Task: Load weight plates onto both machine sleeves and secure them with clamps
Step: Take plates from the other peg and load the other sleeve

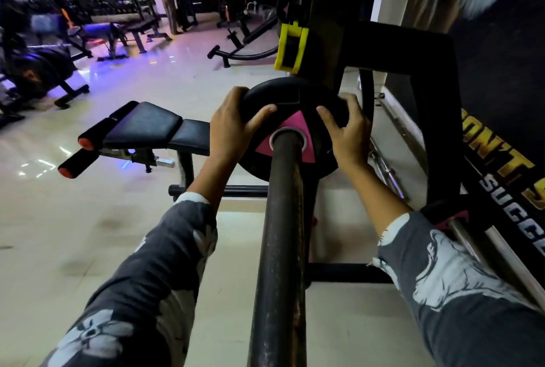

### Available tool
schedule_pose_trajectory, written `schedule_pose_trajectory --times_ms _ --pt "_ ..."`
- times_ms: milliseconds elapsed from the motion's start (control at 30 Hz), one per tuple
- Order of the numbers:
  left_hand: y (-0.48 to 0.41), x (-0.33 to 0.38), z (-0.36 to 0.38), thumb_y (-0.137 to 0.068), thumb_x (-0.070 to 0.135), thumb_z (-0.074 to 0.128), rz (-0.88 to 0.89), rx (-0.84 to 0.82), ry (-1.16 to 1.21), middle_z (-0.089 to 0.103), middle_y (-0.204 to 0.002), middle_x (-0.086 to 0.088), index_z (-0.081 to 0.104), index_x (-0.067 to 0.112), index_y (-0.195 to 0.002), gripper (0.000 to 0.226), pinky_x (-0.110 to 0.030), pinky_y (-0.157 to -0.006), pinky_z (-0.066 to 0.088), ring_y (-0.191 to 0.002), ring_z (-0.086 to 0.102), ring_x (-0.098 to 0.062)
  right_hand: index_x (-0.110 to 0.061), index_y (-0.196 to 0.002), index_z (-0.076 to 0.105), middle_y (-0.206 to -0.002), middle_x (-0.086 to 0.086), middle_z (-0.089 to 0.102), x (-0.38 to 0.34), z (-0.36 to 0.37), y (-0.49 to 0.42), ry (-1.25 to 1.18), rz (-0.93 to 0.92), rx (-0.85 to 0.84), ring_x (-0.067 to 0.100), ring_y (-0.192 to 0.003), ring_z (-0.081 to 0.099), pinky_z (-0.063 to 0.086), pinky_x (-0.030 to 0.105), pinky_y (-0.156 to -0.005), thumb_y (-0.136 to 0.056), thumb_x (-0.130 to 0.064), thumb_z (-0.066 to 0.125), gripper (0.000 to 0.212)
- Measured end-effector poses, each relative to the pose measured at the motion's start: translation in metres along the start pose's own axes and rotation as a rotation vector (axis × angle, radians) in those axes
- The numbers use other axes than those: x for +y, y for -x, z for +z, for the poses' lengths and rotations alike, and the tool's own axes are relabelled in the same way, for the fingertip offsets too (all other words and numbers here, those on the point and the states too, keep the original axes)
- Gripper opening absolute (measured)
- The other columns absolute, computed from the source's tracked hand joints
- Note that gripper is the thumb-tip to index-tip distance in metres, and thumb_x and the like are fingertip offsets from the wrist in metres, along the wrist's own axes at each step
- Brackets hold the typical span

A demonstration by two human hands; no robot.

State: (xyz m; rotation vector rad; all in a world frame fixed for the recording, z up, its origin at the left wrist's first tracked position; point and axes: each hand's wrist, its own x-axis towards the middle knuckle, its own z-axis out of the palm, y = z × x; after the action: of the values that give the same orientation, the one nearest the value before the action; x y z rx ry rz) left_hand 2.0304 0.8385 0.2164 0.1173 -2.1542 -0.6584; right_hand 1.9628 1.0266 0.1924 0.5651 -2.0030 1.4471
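gripping plate [290, 119] | l hand [233, 127] + r hand [346, 133] on rim | on sleeve [280, 234]

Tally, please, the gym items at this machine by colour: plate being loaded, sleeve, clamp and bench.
Black with pink: 1, the weight plate
Dark metal: 1, the sleeve
Yellow: 1, the clamp
Black padded: 1, the bench
Total: 4

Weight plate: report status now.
Left hand and right hand grip plate rim. Plate threaded on sleeve, near frame. No clamp fitted. Path clear.

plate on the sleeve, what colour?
Weight plate: black with pink triangular panels around the hub; head view.
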Motion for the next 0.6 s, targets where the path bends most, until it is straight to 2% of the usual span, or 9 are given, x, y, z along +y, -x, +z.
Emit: schedule_pose_trajectory --times_ms 67,100,167,233,300,433,600 --pt "0.014 0.006 -0.008 -0.085 0.044 0.06 0.008 0.014 -0.066 0.062 -0.109 -0.012 0.052 0.009 -0.117 0.048 -0.033 -0.076 0.042 -0.101 0.057 -0.027 -0.002 -0.123 0.05 -0.119 0.017 0.06 -0.008 -0.006 0.014 0.039 -0.034 -0.02 0.02 -0.11 0.055 0.034 0.0 -0.087 -0.087 -0.032 0.061 0.048" --pt "0.023 0.009 -0.014 -0.087 0.04 0.059 0.007 0.028 -0.076 0.06 -0.113 -0.013 0.051 0.008 -0.119 0.046 -0.034 -0.079 0.043 -0.104 0.055 -0.027 -0.001 -0.128 0.045 -0.128 0.019 0.054 -0.014 -0.01 0.024 0.059 -0.057 -0.026 0.022 -0.119 0.049 0.028 0.0 -0.095 -0.088 -0.028 0.061 0.051" --pt "0.044 0.014 -0.028 -0.088 0.035 0.059 0.031 0.023 -0.098 0.058 -0.115 -0.015 0.051 0.006 -0.12 0.043 -0.036 -0.082 0.043 -0.105 0.054 -0.029 0.002 -0.133 0.04 -0.138 0.02 0.045 -0.029 -0.019 0.048 0.073 -0.075 -0.052 0.026 -0.13 0.041 0.026 0.013 -0.106 -0.089 -0.024 0.06 0.055" --pt "0.069 0.02 -0.043 -0.088 0.033 0.06 0.087 -0.034 -0.146 0.059 -0.116 -0.017 0.052 0.004 -0.119 0.043 -0.039 -0.084 0.045 -0.106 0.056 -0.031 0.002 -0.134 0.04 -0.141 0.021 0.042 -0.047 -0.031 0.077 0.063 -0.057 -0.11 0.03 -0.133 0.038 0.03 0.03 -0.11 -0.089 -0.022 0.06 0.055" --pt "0.099 0.027 -0.058 -0.088 0.034 0.061 0.12 -0.106 -0.164 0.06 -0.118 -0.017 0.053 0.003 -0.119 0.044 -0.041 -0.085 0.047 -0.107 0.057 -0.032 0.0 -0.134 0.04 -0.143 0.019 0.039 -0.062 -0.045 0.108 0.064 -0.017 -0.188 0.03 -0.134 0.036 0.032 0.04 -0.111 -0.089 -0.022 0.06 0.054" --pt "0.167 0.045 -0.095 -0.088 0.039 0.059 0.109 -0.188 -0.134 0.06 -0.121 -0.015 0.055 0.005 -0.118 0.046 -0.036 -0.09 0.045 -0.112 0.056 -0.028 -0.005 -0.135 0.04 -0.143 0.015 0.039 -0.095 -0.076 0.174 0.051 0.043 -0.26 0.026 -0.135 0.035 0.032 0.045 -0.111 -0.091 -0.027 0.054 0.05" --pt "0.246 0.083 -0.15 -0.089 0.048 0.045 0.116 -0.203 -0.081 0.063 -0.116 -0.013 0.057 0.007 -0.117 0.05 -0.028 -0.082 0.043 -0.106 0.06 -0.026 -0.005 -0.13 0.046 -0.138 0.014 0.046 -0.139 -0.118 0.252 0.036 0.066 -0.175 0.025 -0.132 0.039 0.033 0.046 -0.111 -0.09 -0.029 0.055 0.047"
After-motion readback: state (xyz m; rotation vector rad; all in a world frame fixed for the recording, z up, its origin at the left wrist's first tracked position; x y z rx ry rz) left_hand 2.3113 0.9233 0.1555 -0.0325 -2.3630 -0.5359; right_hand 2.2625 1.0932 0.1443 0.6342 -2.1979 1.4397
